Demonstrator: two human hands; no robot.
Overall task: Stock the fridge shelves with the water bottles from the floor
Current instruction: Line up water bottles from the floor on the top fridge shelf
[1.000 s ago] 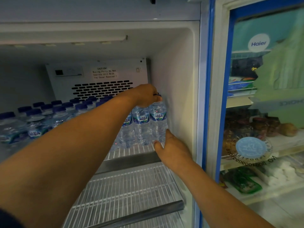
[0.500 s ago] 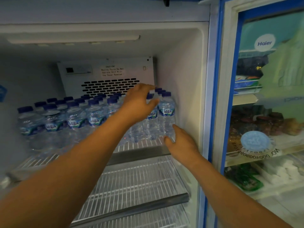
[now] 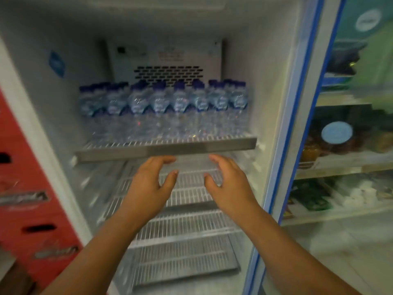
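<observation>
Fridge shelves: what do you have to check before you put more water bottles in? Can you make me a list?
1. Left hand free: ok, fingers relaxed, holding nothing.
2. Right hand free: ok, open and holding nothing.
3. Water bottles on the top shelf standing upright: ok, in rows, though blurred.
4. Room on the second shelf: ok, its wire grid shows across it.
5. More bottles ready to fetch: cannot tell, the floor is out of view.

No readable text anywhere: bottle labels (image 3: 159, 105), back-panel sticker (image 3: 171, 55), door logo (image 3: 368, 20), all blurred
</observation>
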